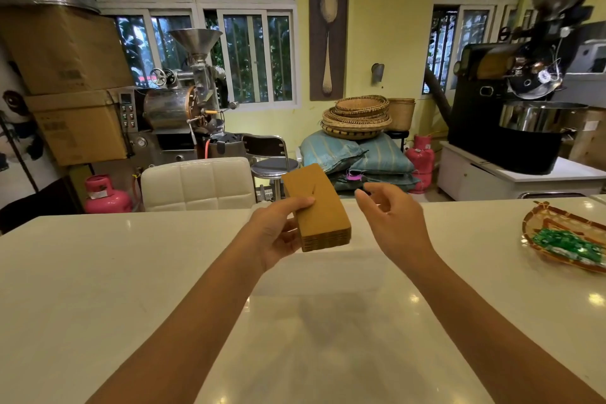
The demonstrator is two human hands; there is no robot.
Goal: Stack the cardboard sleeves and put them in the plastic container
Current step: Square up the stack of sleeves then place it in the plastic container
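Observation:
A neat stack of brown cardboard sleeves is held up above the white counter, tilted with its far end higher. My left hand grips the stack from the left, thumb across its top face. My right hand hovers just right of the stack, fingers apart and curled, touching nothing. A clear plastic container seems to lie on the counter under the stack, around its faint edges, but it is hard to make out.
A woven basket holding green packets sits at the counter's right edge. A white padded chair and a stool stand behind the counter. Coffee roasters, boxes, sacks and pink gas cylinders fill the room beyond.

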